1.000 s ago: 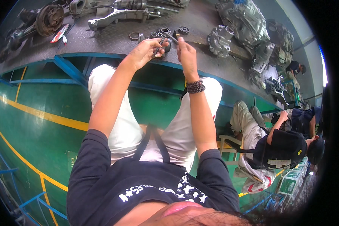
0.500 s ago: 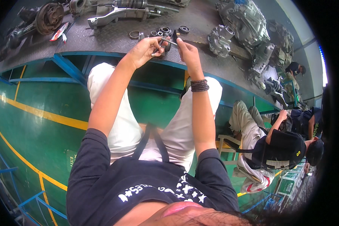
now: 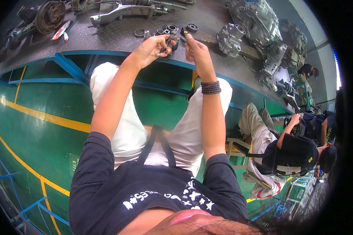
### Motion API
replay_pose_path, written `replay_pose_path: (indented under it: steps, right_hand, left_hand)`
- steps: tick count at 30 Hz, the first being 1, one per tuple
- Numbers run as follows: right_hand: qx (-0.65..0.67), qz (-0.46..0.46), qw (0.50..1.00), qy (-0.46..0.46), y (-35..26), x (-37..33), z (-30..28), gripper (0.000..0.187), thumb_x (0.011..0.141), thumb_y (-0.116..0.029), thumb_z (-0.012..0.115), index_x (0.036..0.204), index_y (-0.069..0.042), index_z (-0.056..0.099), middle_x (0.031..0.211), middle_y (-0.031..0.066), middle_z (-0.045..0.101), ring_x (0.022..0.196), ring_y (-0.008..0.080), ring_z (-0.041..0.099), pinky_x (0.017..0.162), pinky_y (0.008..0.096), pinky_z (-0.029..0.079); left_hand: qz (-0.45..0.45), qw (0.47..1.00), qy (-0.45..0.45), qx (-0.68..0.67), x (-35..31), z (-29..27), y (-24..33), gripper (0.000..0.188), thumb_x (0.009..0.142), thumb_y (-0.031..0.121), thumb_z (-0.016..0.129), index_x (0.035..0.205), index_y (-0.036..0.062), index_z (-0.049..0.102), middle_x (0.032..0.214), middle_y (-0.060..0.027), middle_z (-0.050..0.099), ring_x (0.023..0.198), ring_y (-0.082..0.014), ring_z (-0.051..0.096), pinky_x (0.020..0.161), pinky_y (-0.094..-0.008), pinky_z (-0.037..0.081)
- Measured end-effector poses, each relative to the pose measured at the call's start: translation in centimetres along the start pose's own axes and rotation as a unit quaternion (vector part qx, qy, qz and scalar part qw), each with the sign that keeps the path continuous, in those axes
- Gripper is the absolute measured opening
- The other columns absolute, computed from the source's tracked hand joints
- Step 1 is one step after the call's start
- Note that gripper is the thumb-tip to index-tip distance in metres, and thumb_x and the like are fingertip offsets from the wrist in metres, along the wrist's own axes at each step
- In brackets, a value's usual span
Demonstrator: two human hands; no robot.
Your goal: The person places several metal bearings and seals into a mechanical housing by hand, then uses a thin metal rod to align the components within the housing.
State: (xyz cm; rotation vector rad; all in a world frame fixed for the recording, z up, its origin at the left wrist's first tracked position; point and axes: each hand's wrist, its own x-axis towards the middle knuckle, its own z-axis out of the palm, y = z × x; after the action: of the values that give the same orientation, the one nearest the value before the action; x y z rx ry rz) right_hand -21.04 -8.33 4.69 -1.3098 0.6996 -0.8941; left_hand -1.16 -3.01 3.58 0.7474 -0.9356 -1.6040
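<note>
Both my arms reach forward over my white-trousered legs to the edge of a dark checker-plate workbench (image 3: 117,35). My left hand (image 3: 151,50) is closed on a small dark metal part (image 3: 171,40) with a thin shaft. My right hand (image 3: 195,49), with a dark bead bracelet on the wrist, pinches a thin metal tool (image 3: 183,37) that meets the same part. Just beyond my hands several dark metal rings and bearings (image 3: 172,28) lie on the bench.
A large grey gearbox housing (image 3: 259,21) and a smaller casing (image 3: 230,39) sit on the bench at the right; a brake hub and axle (image 3: 47,17) at the left. Another person (image 3: 286,145) sits to my right. The green floor (image 3: 35,133) has yellow lines.
My hands stay together at the bench edge; my fingers have shifted slightly around the small part. The view has barely moved.
</note>
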Motion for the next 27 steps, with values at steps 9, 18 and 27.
replay_pose_path:
  steps: [9,18,27]
  right_hand:
    - [0.053,-0.014,0.998,-0.043,-0.2,0.0,-0.6,0.041,0.102,-0.04,0.056,0.077,-0.007,0.056,0.06,-0.0078,0.036,0.054,0.0058,0.035,0.053,0.0233,0.028]
    - [-0.055,0.045,0.997,0.014,-0.3,-0.1,-0.2,0.039,0.104,-0.037,0.051,0.079,-0.007,0.056,0.06,-0.0088,0.032,0.055,0.006,0.032,0.054,0.0234,0.027]
    - [-0.062,0.043,0.997,-0.011,0.4,0.1,-0.9,0.036,0.104,-0.036,0.053,0.087,-0.005,0.059,0.061,-0.0075,0.037,0.054,0.0059,0.035,0.053,0.0218,0.029]
  left_hand:
    - [-0.004,1.0,-0.002,0.001,0.3,-0.3,-0.3,0.046,0.083,0.006,0.048,0.127,0.0008,0.058,0.097,-0.0026,0.059,0.074,-0.0086,0.054,0.058,-0.019,0.041]
    - [-0.006,1.0,0.018,0.018,-0.1,0.6,-0.1,0.04,0.083,0.006,0.049,0.121,0.0023,0.059,0.099,-0.0019,0.06,0.071,-0.0083,0.051,0.056,-0.0195,0.039]
    - [-0.011,1.0,0.019,0.018,-0.1,1.0,-0.1,0.04,0.084,0.007,0.049,0.123,0.0032,0.058,0.098,-0.0028,0.062,0.074,-0.0085,0.053,0.062,-0.0204,0.041]
